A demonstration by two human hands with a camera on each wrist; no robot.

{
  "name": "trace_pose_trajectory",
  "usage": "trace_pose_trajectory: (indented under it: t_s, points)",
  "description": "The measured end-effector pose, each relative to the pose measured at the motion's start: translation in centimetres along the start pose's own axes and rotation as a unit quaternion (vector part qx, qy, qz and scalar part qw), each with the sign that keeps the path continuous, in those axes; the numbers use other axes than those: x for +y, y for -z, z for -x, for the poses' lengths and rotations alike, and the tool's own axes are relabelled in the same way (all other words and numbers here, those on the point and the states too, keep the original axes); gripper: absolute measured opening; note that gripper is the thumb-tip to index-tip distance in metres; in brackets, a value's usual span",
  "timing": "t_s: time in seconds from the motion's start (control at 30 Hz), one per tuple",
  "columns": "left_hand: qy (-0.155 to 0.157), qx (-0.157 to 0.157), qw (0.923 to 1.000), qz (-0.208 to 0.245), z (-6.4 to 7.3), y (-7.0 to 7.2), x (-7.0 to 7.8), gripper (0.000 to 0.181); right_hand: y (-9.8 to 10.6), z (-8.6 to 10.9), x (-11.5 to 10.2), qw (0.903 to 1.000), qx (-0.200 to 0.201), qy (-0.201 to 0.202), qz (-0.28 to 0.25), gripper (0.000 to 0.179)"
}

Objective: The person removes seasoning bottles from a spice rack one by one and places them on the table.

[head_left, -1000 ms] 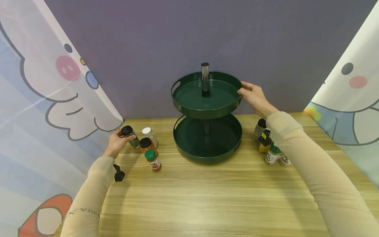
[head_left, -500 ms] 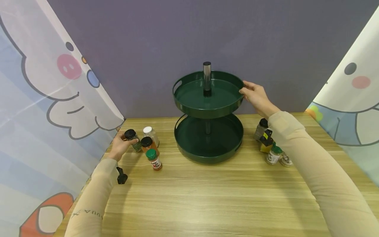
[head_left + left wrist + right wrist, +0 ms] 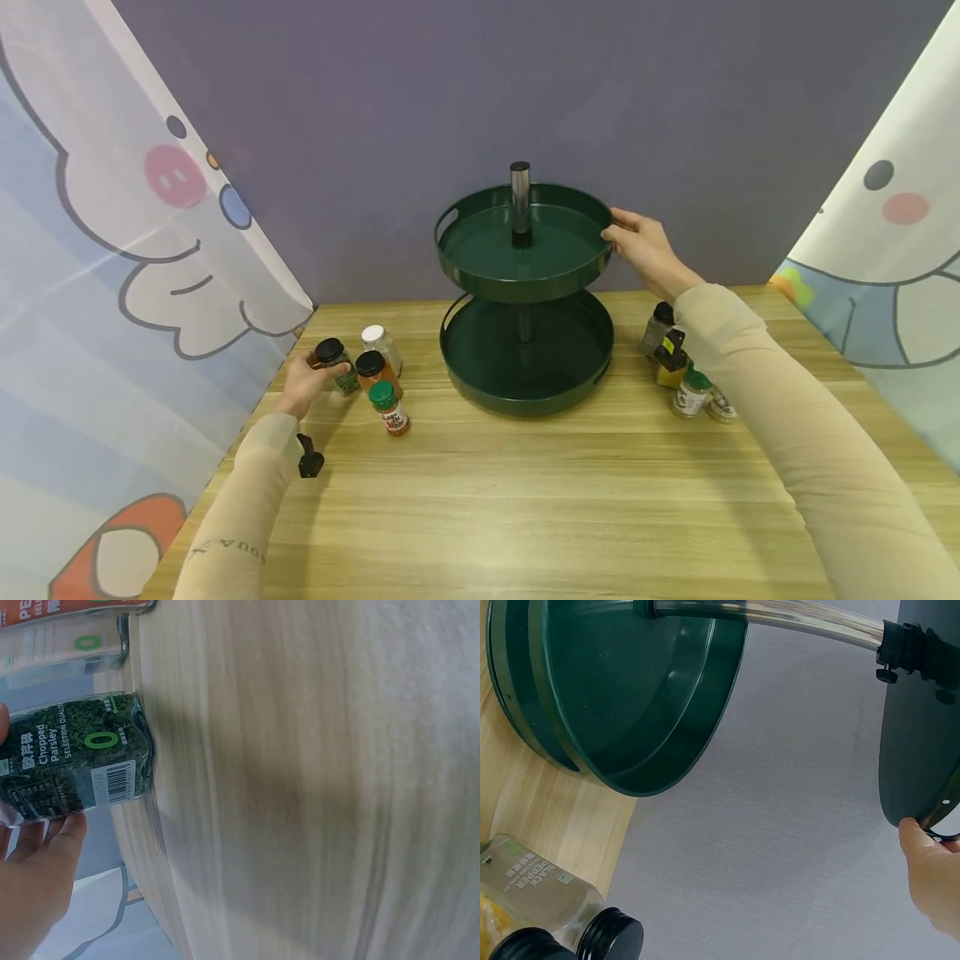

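My left hand (image 3: pixel 302 385) holds a square clear jar of chopped parsley (image 3: pixel 79 754) with a black cap, thumb on one side and fingers on the other. The jar stands upright at the table's left; whether its base touches the wood I cannot tell. Beside it are a white-capped jar (image 3: pixel 384 346), a black-capped orange jar (image 3: pixel 382 380) and a green-capped shaker (image 3: pixel 393 413). My right hand (image 3: pixel 643 252) grips the right rim of the upper tray (image 3: pixel 525 290) on a green two-tier stand, thumb on the near side. The lower tray (image 3: pixel 525 405) sits beneath.
At the right stand a black pepper jar (image 3: pixel 536 881), a black-topped yellow container (image 3: pixel 667 375), a green-capped jar (image 3: pixel 690 396) and another small jar (image 3: pixel 722 407), partly behind my right sleeve. A grey wall (image 3: pixel 360 167) backs the wooden table (image 3: pixel 510 500); printed curtains (image 3: pixel 97 350) flank it.
The left hand has lowered the parsley jar and brought it slightly toward me and right, closer to the orange jar. My right hand keeps its hold on the upper tray rim.
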State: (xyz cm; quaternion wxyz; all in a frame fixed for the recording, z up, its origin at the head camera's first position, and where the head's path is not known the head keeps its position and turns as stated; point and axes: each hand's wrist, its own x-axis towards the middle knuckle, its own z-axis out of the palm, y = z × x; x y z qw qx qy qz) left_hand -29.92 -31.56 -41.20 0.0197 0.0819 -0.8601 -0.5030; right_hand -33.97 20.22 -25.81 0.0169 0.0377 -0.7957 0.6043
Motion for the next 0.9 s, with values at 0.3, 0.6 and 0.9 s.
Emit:
trace_pose_trajectory:
  t_s: [0.3,0.6,0.9]
  points:
    - [-0.005,0.005,1.0,0.003,-0.1,0.3,-0.4,0.066,-0.5,-0.5,0.1,0.9998,-0.014,0.004,0.013,0.061]
    - [-0.016,-0.009,0.9996,-0.019,0.7,1.1,-0.6,0.078,-1.2,-1.0,-0.2,0.9985,-0.053,0.009,0.01,0.065]
    - [-0.151,0.092,0.9772,-0.117,3.8,1.9,3.4,0.057,0.4,1.7,1.8,0.9982,-0.051,0.033,0.002,0.069]
